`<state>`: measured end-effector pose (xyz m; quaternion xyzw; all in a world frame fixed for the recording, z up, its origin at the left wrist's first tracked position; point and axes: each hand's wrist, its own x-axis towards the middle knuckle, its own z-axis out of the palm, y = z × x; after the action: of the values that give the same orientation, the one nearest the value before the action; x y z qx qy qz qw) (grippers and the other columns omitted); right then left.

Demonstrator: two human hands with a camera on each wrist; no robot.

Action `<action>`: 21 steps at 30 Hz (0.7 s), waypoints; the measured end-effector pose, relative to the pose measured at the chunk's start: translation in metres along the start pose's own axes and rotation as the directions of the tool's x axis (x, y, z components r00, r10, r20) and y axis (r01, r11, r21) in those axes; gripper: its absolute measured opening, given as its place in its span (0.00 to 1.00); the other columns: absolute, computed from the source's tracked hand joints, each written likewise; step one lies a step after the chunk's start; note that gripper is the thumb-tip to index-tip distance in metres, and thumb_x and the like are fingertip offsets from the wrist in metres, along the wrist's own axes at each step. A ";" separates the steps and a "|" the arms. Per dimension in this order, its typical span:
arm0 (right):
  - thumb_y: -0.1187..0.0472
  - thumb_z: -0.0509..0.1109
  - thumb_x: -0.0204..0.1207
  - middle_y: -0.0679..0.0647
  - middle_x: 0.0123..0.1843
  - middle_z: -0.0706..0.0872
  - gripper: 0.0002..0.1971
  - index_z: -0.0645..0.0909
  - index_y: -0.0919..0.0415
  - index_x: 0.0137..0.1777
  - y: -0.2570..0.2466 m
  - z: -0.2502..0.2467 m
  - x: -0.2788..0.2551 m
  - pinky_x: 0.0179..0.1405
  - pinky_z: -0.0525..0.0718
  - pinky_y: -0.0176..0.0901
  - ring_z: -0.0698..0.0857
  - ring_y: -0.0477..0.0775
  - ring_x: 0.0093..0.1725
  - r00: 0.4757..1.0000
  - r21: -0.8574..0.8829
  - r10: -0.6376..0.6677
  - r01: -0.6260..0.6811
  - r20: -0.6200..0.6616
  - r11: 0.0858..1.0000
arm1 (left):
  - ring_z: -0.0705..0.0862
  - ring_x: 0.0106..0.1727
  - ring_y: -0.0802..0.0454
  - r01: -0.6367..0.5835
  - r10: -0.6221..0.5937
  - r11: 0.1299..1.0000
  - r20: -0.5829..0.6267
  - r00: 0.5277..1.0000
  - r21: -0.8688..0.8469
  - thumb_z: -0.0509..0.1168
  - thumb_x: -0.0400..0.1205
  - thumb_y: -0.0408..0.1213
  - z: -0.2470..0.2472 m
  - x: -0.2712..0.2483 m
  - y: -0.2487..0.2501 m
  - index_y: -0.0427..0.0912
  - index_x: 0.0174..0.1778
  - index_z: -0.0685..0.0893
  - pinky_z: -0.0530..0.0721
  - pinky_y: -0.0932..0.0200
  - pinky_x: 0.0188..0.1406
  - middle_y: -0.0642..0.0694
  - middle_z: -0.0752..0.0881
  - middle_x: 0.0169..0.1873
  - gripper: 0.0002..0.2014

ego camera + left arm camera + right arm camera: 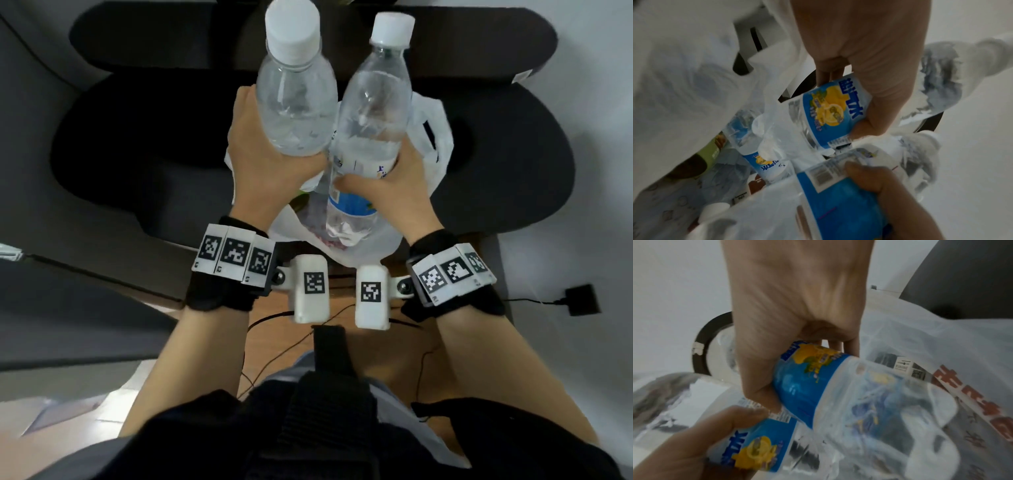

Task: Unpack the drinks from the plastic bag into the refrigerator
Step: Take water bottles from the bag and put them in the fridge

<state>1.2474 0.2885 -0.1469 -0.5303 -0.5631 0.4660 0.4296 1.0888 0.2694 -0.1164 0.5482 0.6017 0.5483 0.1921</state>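
Both hands are raised over a white plastic bag that sits on a black seat. My left hand grips a clear bottle with a white cap round its lower body. My right hand grips a second clear bottle at its blue lemon label. The two bottles lean together. In the left wrist view my left hand wraps its bottle's label, and my right hand shows below. Another labelled bottle lies in the bag. The refrigerator is out of view.
The black padded seat and its backrest surround the bag. A green packet also lies in the bag. Thin cables and a black adapter lie on the floor at the right. A grey surface borders the left.
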 end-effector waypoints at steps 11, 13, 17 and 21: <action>0.70 0.82 0.57 0.58 0.52 0.86 0.27 0.76 0.65 0.56 -0.038 0.010 -0.118 0.56 0.87 0.43 0.87 0.54 0.55 0.937 0.178 -0.349 0.346 -0.018 0.921 | 0.85 0.54 0.44 -0.108 0.114 0.993 -0.208 0.971 0.038 0.79 0.60 0.44 -0.071 -0.120 0.063 0.35 0.54 0.79 0.86 0.48 0.57 0.30 0.84 0.52 0.30; 0.70 0.82 0.57 0.61 0.53 0.87 0.28 0.76 0.73 0.57 -0.042 0.015 -0.133 0.53 0.86 0.39 0.88 0.54 0.55 0.931 0.224 -0.364 0.347 0.036 0.911 | 0.86 0.53 0.36 -0.099 0.110 0.993 -0.229 0.967 0.058 0.81 0.60 0.40 -0.087 -0.138 0.066 0.36 0.50 0.79 0.85 0.35 0.52 0.28 0.84 0.49 0.27; 0.63 0.82 0.56 0.65 0.54 0.88 0.31 0.77 0.77 0.58 -0.052 0.045 -0.168 0.52 0.88 0.48 0.89 0.59 0.54 0.896 0.263 -0.400 0.345 0.195 0.901 | 0.88 0.52 0.39 -0.033 0.044 0.999 -0.325 0.945 0.039 0.82 0.56 0.39 -0.135 -0.180 0.071 0.42 0.50 0.82 0.86 0.35 0.50 0.32 0.87 0.49 0.27; 0.58 0.81 0.55 0.65 0.51 0.88 0.31 0.78 0.78 0.54 -0.063 0.091 -0.209 0.51 0.87 0.47 0.88 0.59 0.50 0.834 0.300 -0.440 0.348 0.334 0.888 | 0.88 0.51 0.37 0.056 -0.037 0.998 -0.398 0.917 0.036 0.80 0.55 0.39 -0.189 -0.222 0.065 0.32 0.51 0.83 0.85 0.33 0.47 0.31 0.87 0.48 0.29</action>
<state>1.1604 0.0732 -0.1007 -0.2453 -0.6781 0.5245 0.4527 1.0326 -0.0223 -0.0807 0.4156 0.6536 0.6290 0.0662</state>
